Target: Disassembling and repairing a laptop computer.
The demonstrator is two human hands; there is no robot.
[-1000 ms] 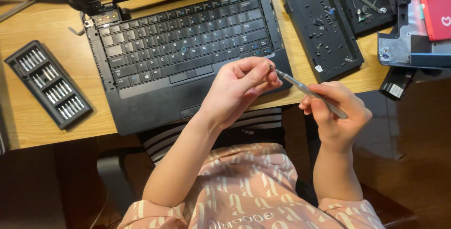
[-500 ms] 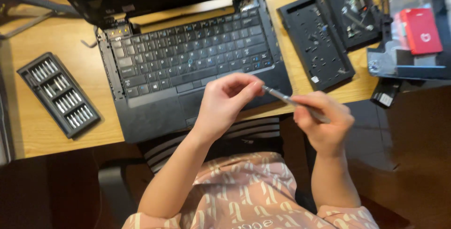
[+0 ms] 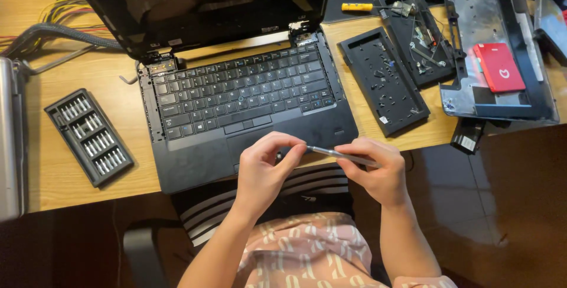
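Bit case (image 3: 88,137): well left of the left hand, on the wooden desk (image 3: 53,164); dark oblong tray, rows of small metal bits in slots.
Laptop (image 3: 236,105): just above both hands, lid open, front edge overhanging the desk; matte black keyboard, dark glossy screen.
Left hand (image 3: 266,170): fingers curled, thumb and fingertips pinched on the left tip of the screwdriver, in front of the laptop's front edge.
Screwdriver (image 3: 342,155): between the two hands, lying almost level, tilted slightly down to the right; thin, straight, silver-grey metal shaft.
Right hand (image 3: 375,173): closed around the right part of the screwdriver, thumb on top, level with the left hand and just beside it.
Black panel (image 3: 384,81): above the right hand, flat on the desk; rectangular hard plastic with a shallow recess, small screws scattered inside.
Metal frame (image 3: 502,57): up and well right of the right hand; grey sheet-metal chassis with black rim, a red flat rectangular card (image 3: 499,66) lying on it.
Lap: below the hands, striped dark fabric and a pink patterned cloth.
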